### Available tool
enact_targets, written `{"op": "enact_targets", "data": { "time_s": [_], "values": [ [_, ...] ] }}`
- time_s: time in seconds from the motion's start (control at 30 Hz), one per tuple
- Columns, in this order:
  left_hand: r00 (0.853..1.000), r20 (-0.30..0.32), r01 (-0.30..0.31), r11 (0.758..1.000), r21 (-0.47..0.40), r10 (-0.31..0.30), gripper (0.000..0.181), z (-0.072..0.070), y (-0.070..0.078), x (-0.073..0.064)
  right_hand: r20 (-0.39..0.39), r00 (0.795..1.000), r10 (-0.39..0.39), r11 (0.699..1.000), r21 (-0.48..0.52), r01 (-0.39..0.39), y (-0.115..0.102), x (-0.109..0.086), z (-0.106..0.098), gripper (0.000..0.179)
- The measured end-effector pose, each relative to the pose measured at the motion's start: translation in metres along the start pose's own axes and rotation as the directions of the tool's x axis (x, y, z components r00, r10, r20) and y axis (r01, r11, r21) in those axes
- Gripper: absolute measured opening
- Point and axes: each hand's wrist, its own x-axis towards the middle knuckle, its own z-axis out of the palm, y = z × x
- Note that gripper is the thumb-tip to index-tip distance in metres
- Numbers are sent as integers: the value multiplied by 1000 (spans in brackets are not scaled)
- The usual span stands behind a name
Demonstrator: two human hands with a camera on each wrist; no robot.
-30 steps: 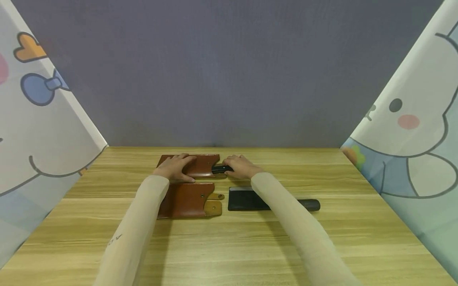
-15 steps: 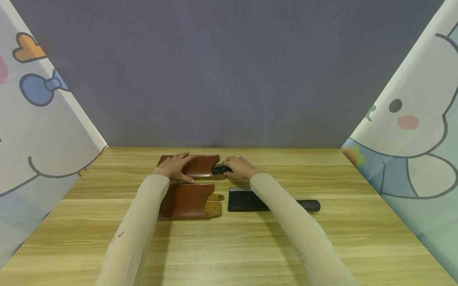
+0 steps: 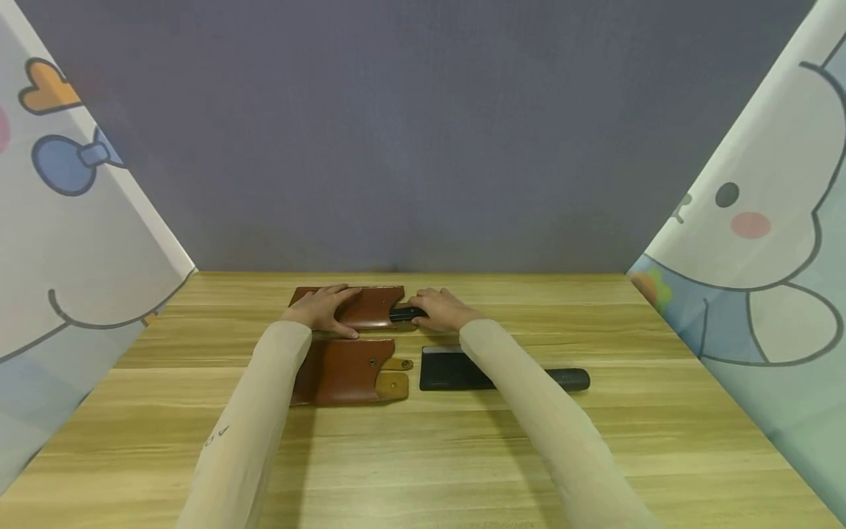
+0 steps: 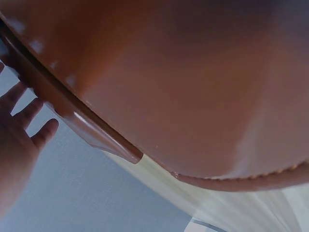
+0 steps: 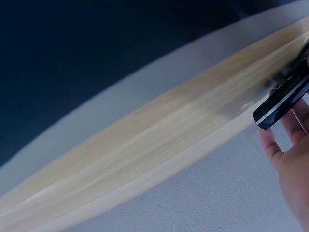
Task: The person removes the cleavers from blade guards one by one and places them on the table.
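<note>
Far sheath (image 3: pixel 373 307): laid flat on the table (image 3: pixel 396 470), at 12 o'clock from the near sheath (image 3: pixel 344 371).
Left hand (image 3: pixel 319 308): spread over it; firm, flat pressure is advised.
Right hand (image 3: pixel 444 309): curled round the black handle (image 3: pixel 405 314), at 3 o'clock.
Handle travel: best made straight along the 3-to-9 line, untwisted, sparing the leather.
Cleaver (image 3: pixel 452 369): at 4 o'clock; should not be knocked.
</note>
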Motion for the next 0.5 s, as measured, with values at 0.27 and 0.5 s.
{"op": "enact_targets", "data": {
  "time_s": [0.27, 0.5],
  "values": [
    [1000, -5, -12, 1000, 12, 12, 101, 0, 0, 0, -2, 1000, -5, 1000, -10, 5, -1, 1, 0, 37],
    [999, -13, -35, 999, 32, 36, 101, 0, 1, 0, 3, 1000, 1, 1000, 3, -1, -2, 1, 0, 36]
  ]
}}
